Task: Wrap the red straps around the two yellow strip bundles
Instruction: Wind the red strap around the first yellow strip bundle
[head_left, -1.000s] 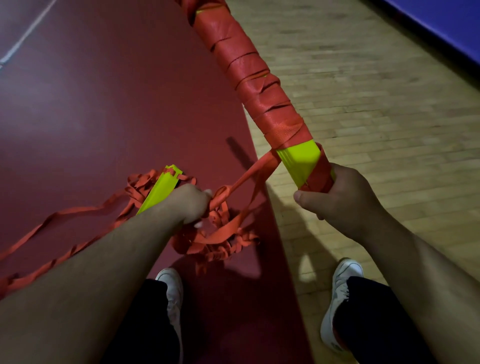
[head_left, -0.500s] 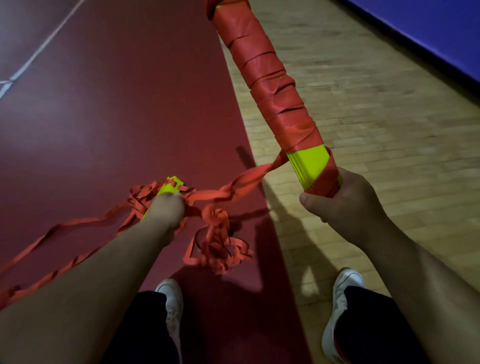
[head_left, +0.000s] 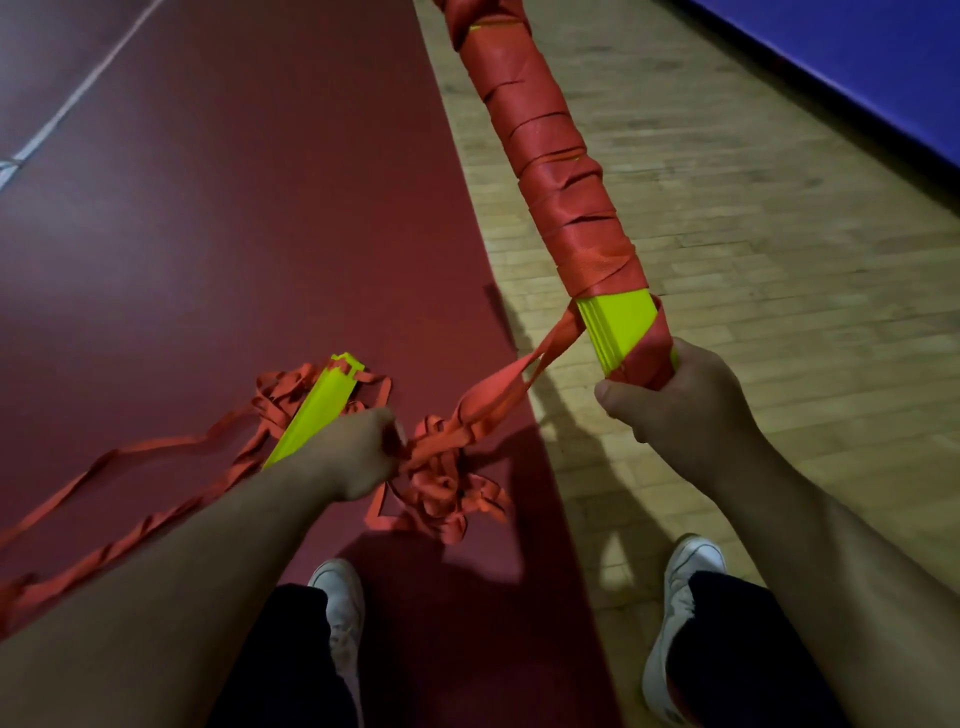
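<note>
A long yellow strip bundle (head_left: 618, 322) slants up and away from me, nearly all of it covered in red strap wrapping (head_left: 550, 156), with a short yellow patch bare near its lower end. My right hand (head_left: 675, 410) grips that lower end. A red strap (head_left: 498, 389) runs taut from the bare patch down to my left hand (head_left: 358, 447), which grips it above a tangled heap of strap (head_left: 441, 493). A second yellow strip bundle (head_left: 317, 410) lies on the floor behind my left hand, partly hidden by my forearm.
Loose strap lengths (head_left: 130, 457) trail left across the dark red floor mat (head_left: 234, 208). Wooden floor (head_left: 753, 234) lies to the right, with a blue mat (head_left: 857, 57) at the far right. My two white shoes (head_left: 343, 603) stand below.
My left hand has moved right along the strap, toward the tangled heap. The wrapped bundle stays in my right hand and the view has shifted slightly.
</note>
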